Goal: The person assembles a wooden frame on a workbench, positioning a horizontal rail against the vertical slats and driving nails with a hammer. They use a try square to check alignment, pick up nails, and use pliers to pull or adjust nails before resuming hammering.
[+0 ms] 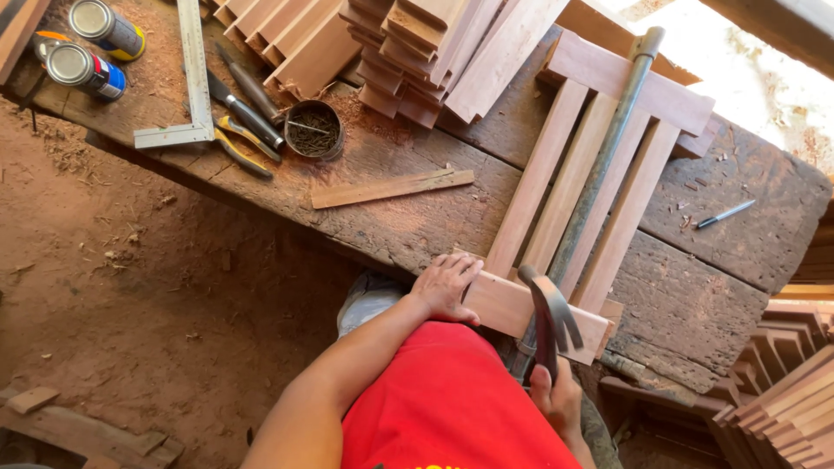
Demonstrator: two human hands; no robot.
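My left hand [446, 287] presses flat on the near crosspiece of a slatted wooden frame [573, 182] lying on the workbench [417, 208]. In my right hand [556, 399] I grip the handle of a claw hammer [549, 314], its head raised just above that crosspiece with the claw pointing right. A long metal bar clamp [608, 148] lies along the frame between the slats.
Stacked wooden mouldings [417, 43] sit at the bench's back. A tin of nails [314, 130], pliers [239, 143], a steel square [193, 78], two cans [85, 48], a loose strip [391, 188] and a pen [724, 214] lie about. Dirt floor at left; more slats [790, 391] at right.
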